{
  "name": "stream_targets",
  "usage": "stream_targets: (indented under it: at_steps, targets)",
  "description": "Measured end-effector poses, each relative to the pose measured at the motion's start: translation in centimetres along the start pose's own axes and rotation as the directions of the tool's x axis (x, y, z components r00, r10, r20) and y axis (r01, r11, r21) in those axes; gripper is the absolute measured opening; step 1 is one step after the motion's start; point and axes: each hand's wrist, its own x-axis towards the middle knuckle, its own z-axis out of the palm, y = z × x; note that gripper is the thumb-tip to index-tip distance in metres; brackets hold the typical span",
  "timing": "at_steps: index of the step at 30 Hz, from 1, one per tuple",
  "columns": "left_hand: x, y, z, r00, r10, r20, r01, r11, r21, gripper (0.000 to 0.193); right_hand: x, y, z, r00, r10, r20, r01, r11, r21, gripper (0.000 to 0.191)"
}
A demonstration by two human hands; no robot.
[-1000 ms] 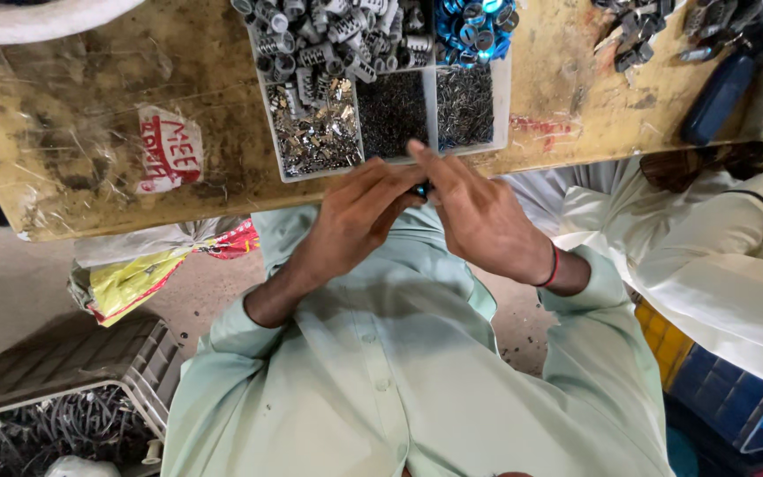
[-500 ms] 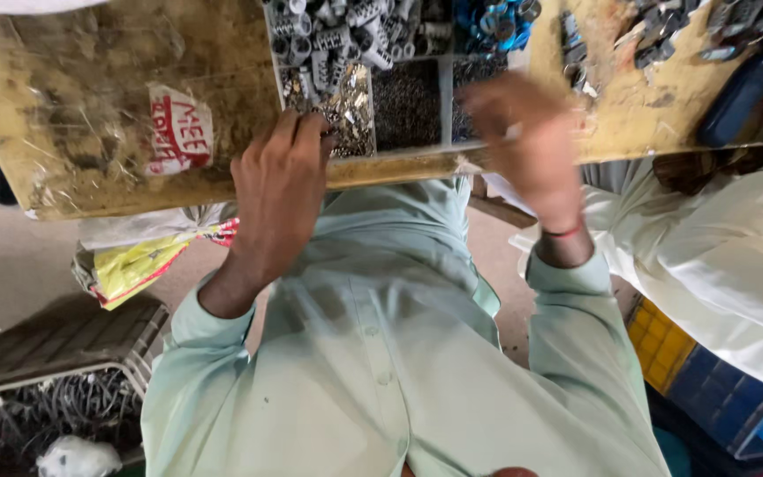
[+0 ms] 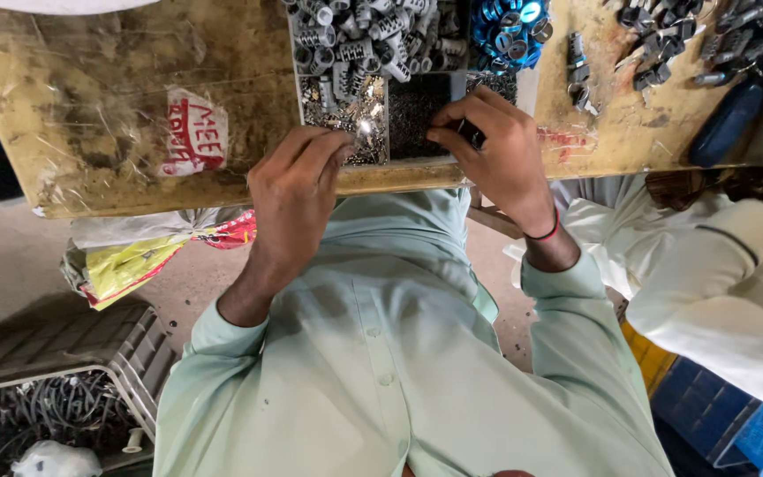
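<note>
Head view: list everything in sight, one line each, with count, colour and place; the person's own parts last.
Workbench: one, worn yellowish wood, across the top.
Divided tray: one, pale, on the bench at centre; compartments hold small shiny bits and dark bits.
Grey metal parts: many, heaped at the tray's far end.
Blue ring parts: a cluster, beside the grey ones.
Loose dark parts: many, bench top right.
Red-and-white label: one, stuck on the bench's left part.
Bag: one, yellow and red, on the floor under the bench.
Crate: one, grey, lower left, holding dark wire.
Co-worker's sleeve: white, right edge.
Left hand: fingertips at the shiny compartment.
Right hand: pinching a small dark piece over the tray; red thread at the wrist.
</note>
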Motion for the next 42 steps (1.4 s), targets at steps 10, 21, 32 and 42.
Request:
stream_targets:
  at_steps: [10, 21, 32, 42]
  targets:
    - [0.0, 1.0, 0.4, 0.984, -0.173, 0.032, 0.17, 0.891, -0.421, 0.019, -1.5, 2.6, 0.3, 0.934, 0.263, 0.242, -0.357, 0.644, 0.677, 0.008]
    - [0.6, 1.8, 4.7, 0.977, -0.12, 0.174, 0.207, 0.717, -0.666, 0.017, -3.1, 1.9, 0.8, 0.931, 0.171, 0.322, -0.364, 0.366, 0.857, 0.016]
    - [0.3, 2.1, 4.5, 0.991, 0.054, 0.123, 0.029, 0.81, -0.586, 0.027, -3.8, 0.4, 1.3, 0.949, 0.184, 0.256, -0.311, 0.419, 0.853, 0.013]
    - [0.5, 2.6, 4.2, 0.955, -0.07, 0.288, 0.208, 0.85, -0.485, 0.013, -2.0, -1.3, 0.1, 0.952, 0.207, 0.225, -0.297, 0.452, 0.841, 0.025]
